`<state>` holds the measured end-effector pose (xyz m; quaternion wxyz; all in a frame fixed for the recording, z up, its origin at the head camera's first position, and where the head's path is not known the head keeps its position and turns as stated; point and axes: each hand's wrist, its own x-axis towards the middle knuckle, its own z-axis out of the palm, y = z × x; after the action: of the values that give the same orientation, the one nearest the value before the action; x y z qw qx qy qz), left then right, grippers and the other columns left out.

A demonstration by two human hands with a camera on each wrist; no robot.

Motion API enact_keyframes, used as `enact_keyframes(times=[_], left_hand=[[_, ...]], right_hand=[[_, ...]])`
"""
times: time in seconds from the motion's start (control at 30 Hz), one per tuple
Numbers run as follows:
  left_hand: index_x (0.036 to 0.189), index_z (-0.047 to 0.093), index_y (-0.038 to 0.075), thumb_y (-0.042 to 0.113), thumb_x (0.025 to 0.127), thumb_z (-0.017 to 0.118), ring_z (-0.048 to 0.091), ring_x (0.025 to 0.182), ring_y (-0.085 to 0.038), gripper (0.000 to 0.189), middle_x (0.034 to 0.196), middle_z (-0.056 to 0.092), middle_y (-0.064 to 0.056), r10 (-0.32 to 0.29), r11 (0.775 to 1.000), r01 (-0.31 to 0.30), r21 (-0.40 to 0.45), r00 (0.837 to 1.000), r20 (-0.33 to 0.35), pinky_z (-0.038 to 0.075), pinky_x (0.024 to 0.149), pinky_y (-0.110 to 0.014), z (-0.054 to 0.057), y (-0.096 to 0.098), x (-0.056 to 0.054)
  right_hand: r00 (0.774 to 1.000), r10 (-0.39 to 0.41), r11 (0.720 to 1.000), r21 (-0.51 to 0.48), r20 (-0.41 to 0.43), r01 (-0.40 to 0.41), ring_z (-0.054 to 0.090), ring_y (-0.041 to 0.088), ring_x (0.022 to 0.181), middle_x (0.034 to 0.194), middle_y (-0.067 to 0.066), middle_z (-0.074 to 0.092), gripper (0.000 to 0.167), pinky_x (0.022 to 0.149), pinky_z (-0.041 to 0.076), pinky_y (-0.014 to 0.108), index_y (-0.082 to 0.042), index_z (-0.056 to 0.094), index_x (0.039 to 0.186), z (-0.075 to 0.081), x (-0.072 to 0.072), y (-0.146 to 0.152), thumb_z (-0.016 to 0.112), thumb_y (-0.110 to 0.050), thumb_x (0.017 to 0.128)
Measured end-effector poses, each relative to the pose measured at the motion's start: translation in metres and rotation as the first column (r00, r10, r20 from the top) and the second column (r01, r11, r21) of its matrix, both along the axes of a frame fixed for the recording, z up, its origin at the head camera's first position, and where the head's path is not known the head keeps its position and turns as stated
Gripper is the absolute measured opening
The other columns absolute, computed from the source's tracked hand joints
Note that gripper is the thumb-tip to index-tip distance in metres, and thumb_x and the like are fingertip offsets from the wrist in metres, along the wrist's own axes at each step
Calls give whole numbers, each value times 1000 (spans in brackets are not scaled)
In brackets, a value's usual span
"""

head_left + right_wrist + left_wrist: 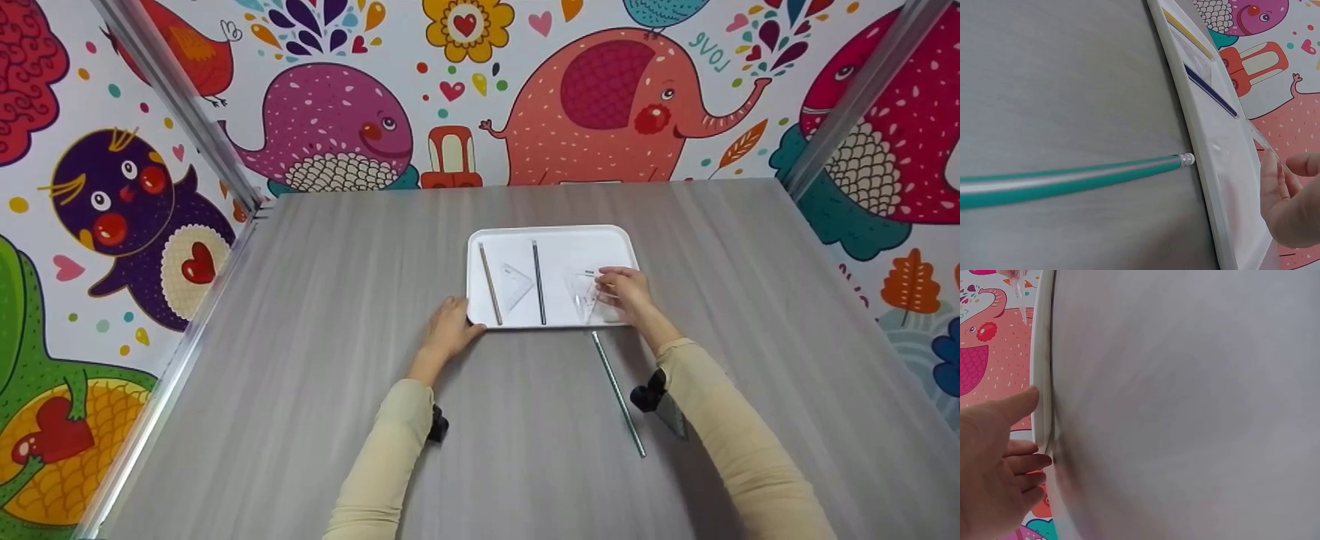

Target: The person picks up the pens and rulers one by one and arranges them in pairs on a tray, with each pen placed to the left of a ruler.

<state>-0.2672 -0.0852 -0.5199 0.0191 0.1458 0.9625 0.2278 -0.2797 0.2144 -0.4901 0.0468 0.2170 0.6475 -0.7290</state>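
A white tray (pixel 555 234) lies on the table. My left hand (pixel 448 328) holds its near left corner, thumb along the front rim and fingers round the side. Over the tray's right part, my right hand (pixel 626 292) pinches a clear set square (pixel 583 289) between thumb and fingers; its thin edge shows in the right wrist view. On the tray lie a gold pencil (pixel 490 283), another clear set square (pixel 516 286) and a dark blue pencil (pixel 539 283), side by side. A green pencil (pixel 1072 181) rests on the table, its white eraser end close to the tray's front rim.
The grey table (pixel 337 300) meets patterned walls at the back and sides. Metal posts (pixel 176 105) stand at its far corners. A black wrist camera (pixel 649 391) sits by the right sleeve, near the green pencil.
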Motion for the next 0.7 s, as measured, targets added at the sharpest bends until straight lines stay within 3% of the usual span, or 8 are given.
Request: enact_keyframes(times=[0.27,0.7], left_hand=[[113,55,-4,27,82,66,51,106,-30,46,109,58,-18,-29,1000,29,2,998,-54,41,93,-39,0,0,1],[118,54,-2,27,83,65,49,110,-29,46,114,57,-17,-32,999,33,13,999,-26,39,95,-40,2,-2,1]], right_hand=[[1000,5,1000,-8,-8,-5,60,7,68,76,0,59,34,67,53,20,9,46,122,-3,-7,-10,49,1,89],[999,4,996,-84,-53,-8,61,9,72,81,3,59,35,69,53,21,10,45,123,-9,-20,-24,49,1,89]])
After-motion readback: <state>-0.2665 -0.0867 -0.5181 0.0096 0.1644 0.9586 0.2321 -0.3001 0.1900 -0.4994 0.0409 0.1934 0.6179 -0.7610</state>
